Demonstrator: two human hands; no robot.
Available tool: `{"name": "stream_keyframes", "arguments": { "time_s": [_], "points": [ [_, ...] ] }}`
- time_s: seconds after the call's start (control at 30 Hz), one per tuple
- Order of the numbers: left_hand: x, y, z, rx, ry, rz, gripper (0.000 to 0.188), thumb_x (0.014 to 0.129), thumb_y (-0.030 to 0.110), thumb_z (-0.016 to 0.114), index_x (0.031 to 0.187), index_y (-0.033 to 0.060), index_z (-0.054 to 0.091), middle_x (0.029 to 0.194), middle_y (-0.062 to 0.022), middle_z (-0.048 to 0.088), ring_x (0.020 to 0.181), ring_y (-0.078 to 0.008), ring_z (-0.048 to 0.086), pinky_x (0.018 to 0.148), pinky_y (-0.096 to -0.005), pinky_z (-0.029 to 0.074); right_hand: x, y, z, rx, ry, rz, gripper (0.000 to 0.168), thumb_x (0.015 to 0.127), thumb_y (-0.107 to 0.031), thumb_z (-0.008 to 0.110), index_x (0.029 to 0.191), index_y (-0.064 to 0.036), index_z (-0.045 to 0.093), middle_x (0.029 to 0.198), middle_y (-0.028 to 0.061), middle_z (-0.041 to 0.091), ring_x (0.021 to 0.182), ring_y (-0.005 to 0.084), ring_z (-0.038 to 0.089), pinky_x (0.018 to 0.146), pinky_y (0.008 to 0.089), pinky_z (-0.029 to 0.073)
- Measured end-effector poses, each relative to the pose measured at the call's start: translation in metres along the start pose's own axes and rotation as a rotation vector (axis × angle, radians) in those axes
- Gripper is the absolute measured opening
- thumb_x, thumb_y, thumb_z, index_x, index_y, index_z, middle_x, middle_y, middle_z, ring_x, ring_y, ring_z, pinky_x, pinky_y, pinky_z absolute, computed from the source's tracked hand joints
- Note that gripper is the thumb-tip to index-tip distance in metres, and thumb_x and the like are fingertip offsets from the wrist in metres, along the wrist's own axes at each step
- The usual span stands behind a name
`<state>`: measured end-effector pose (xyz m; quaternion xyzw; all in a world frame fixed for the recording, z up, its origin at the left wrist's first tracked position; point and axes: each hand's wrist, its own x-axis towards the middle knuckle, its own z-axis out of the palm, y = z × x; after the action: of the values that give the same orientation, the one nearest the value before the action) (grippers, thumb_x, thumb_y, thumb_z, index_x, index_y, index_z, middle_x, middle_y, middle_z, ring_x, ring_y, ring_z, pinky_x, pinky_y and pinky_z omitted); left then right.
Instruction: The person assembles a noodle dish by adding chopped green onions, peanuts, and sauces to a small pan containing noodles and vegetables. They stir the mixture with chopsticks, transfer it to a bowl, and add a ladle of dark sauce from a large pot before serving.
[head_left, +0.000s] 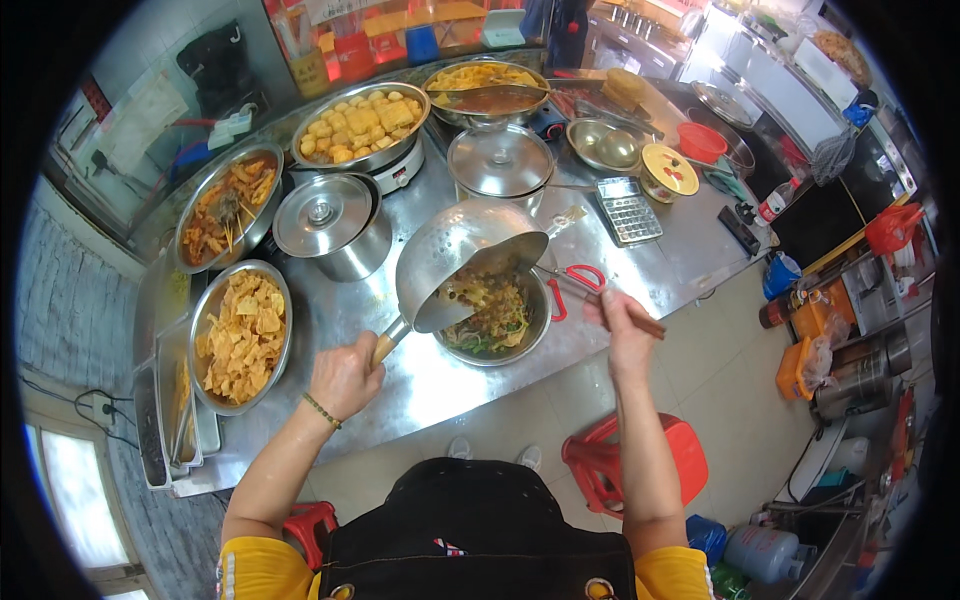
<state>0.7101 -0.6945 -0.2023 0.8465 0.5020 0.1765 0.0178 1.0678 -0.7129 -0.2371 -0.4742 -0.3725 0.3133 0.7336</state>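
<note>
My left hand (347, 377) grips the wooden handle (388, 343) of a dented metal pan (457, 244). The pan is tipped on its side, its mouth facing down to the right over a round steel bowl (541, 341). Noodles, greens and brown bits (499, 319) spread from the pan's mouth into the bowl. In my right hand (625, 330) is a slim brown utensil (651, 325), likely chopsticks, reaching toward the pan's mouth; its far end is hard to make out. Red-handled scissors (585, 277) lie beside the bowl, partly behind the utensil.
Lidded pots (330, 217) (500, 161) stand behind the pan. Around them are a basin of fried chips (244, 337), a pan of tofu and balls (360, 124) and a skewer pan (229, 206). A calculator (628, 210) lies right. Red stools (679, 457) stand below the steel table (409, 409).
</note>
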Motion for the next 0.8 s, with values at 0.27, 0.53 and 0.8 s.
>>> {"name": "stream_keyframes", "arguments": {
  "time_s": [0.27, 0.53, 0.8],
  "points": [
    [0.000, 0.002, 0.012, 0.013, 0.003, 0.008, 0.017, 0.073, 0.012, 0.061, 0.079, 0.0053, 0.047, 0.055, -0.0142, 0.056, 0.053, -0.0354, 0.057, 0.051, -0.0454, 0.046, -0.002, 0.021, -0.007, 0.054, 0.010, 0.151, 0.020, 0.089, -0.013, 0.060, 0.095, 0.006, 0.060, 0.090, 0.0159, 0.066, 0.076, 0.0225, 0.067, 0.069, 0.0307, 0.056],
    [0.010, 0.005, 0.011, 0.055, 0.026, 0.062, 0.019, 0.072, 0.011, 0.062, 0.081, 0.0051, 0.046, 0.061, -0.0134, 0.058, 0.054, -0.0337, 0.058, 0.050, -0.0438, 0.046, 0.001, 0.001, 0.025, 0.072, -0.110, 0.102, 0.026, 0.092, -0.017, 0.056, 0.101, 0.007, 0.060, 0.089, 0.0162, 0.066, 0.074, 0.0216, 0.066, 0.066, 0.0293, 0.055],
    [0.008, -0.002, 0.009, 0.070, 0.067, 0.107, 0.020, 0.071, 0.010, 0.063, 0.081, 0.0056, 0.046, 0.063, -0.0121, 0.057, 0.056, -0.0323, 0.058, 0.050, -0.0426, 0.046, -0.001, -0.016, 0.035, -0.074, -0.117, -0.030, 0.026, 0.092, -0.019, 0.057, 0.091, 0.005, 0.063, 0.082, 0.0127, 0.066, 0.066, 0.0149, 0.064, 0.061, 0.0259, 0.053]
  ]
}}
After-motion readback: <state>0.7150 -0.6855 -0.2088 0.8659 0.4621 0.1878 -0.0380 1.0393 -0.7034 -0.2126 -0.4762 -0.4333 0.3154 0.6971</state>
